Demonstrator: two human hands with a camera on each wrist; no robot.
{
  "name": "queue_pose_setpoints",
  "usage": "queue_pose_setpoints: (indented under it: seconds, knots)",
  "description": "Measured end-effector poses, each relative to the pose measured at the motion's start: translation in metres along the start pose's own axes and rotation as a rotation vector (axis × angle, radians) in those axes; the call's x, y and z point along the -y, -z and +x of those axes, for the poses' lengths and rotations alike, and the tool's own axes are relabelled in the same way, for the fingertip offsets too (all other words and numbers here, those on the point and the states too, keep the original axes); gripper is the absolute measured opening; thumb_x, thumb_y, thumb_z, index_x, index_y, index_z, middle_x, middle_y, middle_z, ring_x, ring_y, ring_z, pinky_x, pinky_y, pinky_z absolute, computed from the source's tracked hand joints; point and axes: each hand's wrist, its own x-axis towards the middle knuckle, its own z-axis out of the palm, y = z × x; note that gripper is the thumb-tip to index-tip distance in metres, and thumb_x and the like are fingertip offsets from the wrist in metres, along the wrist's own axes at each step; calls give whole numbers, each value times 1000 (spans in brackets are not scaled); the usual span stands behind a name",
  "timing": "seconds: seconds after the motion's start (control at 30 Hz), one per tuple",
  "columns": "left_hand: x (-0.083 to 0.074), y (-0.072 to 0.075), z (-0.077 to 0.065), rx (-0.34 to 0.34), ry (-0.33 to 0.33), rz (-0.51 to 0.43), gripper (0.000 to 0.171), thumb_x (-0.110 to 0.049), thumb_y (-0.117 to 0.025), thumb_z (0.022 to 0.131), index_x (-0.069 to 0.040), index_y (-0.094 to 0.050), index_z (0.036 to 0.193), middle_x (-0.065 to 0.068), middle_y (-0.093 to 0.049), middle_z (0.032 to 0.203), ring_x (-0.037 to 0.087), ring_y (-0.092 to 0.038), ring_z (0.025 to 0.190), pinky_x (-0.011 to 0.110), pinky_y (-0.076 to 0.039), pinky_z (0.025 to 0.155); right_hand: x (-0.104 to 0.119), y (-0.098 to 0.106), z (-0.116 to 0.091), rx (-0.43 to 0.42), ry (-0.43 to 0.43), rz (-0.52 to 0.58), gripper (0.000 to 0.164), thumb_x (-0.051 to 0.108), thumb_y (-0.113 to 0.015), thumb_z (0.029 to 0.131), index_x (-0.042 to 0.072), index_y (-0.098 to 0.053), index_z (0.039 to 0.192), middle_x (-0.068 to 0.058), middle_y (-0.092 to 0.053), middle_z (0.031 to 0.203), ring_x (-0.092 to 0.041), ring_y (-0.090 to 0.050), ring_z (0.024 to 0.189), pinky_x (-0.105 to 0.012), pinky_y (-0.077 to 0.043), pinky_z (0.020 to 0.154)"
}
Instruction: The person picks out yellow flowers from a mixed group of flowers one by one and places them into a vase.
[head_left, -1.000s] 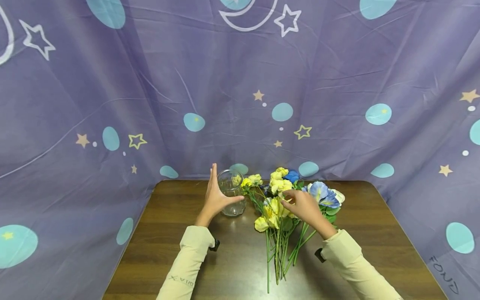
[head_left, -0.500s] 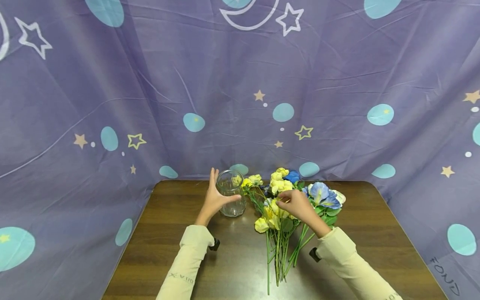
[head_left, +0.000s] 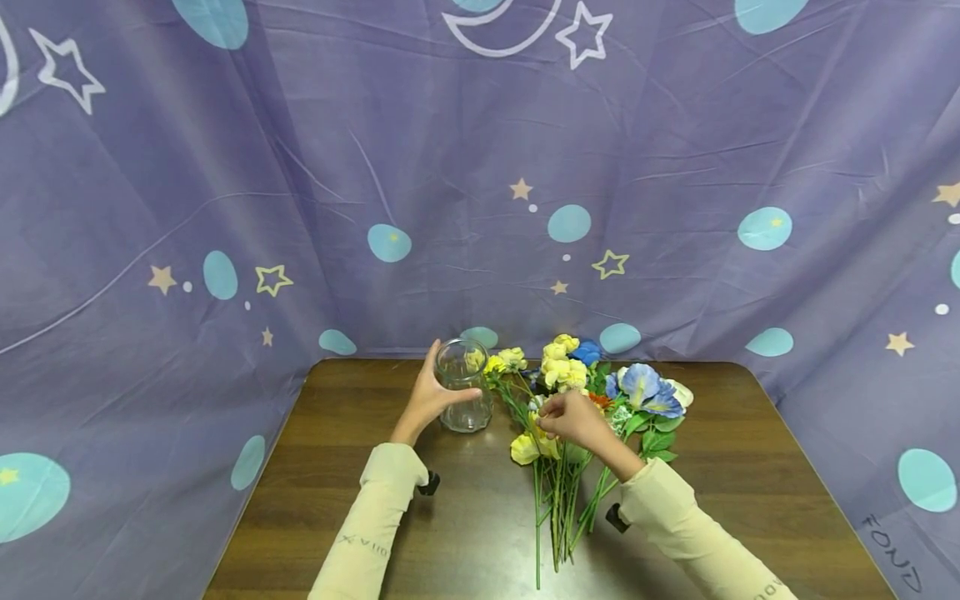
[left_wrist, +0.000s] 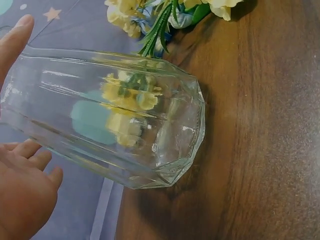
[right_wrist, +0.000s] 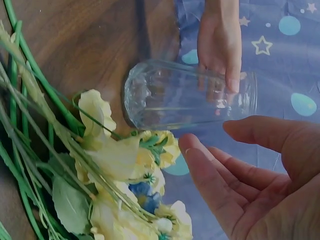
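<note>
A clear faceted glass vase (head_left: 467,404) stands upright on the wooden table. My left hand (head_left: 433,397) is at its left side, thumb across the front and fingers behind; whether they touch the glass is unclear. In the left wrist view, the vase (left_wrist: 115,115) lies between my thumb and fingers. My right hand (head_left: 576,421) hovers over a bunch of artificial flowers (head_left: 542,446), yellow heads with green stems toward the front. The right wrist view has the thumb and fingertips of that hand (right_wrist: 265,175) apart, with nothing between them.
Blue flowers (head_left: 643,387) with green leaves lie right of the yellow ones. More yellow flowers (head_left: 512,360) lie just behind and right of the vase. A purple curtain (head_left: 480,167) with stars hangs behind the table (head_left: 337,417).
My right hand has moved left and slightly toward me over the flowers, uncovering an orange bloom. My left hand has come closer around the vase, its fingers less upright.
</note>
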Motion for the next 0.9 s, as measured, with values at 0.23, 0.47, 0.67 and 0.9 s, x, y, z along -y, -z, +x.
queue_pose_setpoints:
  seconds: [0.23,0.47,0.67,0.9]
  knots:
    - [0,3,3,49,19,-4,126,-30,-97,67,-21,-17,164,11,-28,167,37,-28,153,59,-28,123,3,-12,-1,6,-59,-18,13,4,-69,88,-5,-76,94,-19,-76,80,-27,-72,67,-34,-61,58]
    - [-1,3,7,81,-27,-94,113,-15,-95,70,-16,-28,160,9,-42,161,30,-36,150,52,-27,125,9,-19,-3,36,-92,-51,11,8,-72,89,-1,-78,86,-17,-75,75,-29,-72,67,-32,-61,60]
    - [-3,1,9,92,-49,-134,104,-7,-91,73,-12,-31,158,17,-42,160,34,-37,149,51,-27,126,9,-28,-2,-14,-99,-157,11,9,-74,85,4,-76,75,-10,-71,62,-15,-62,51,-25,-51,50]
    - [-2,1,8,97,-21,-130,103,-7,-91,74,-17,-32,158,14,-43,159,32,-39,148,49,-30,125,2,-37,2,-57,-142,-300,13,16,-78,83,7,-76,74,0,-66,58,-11,-55,52,-26,-45,51]
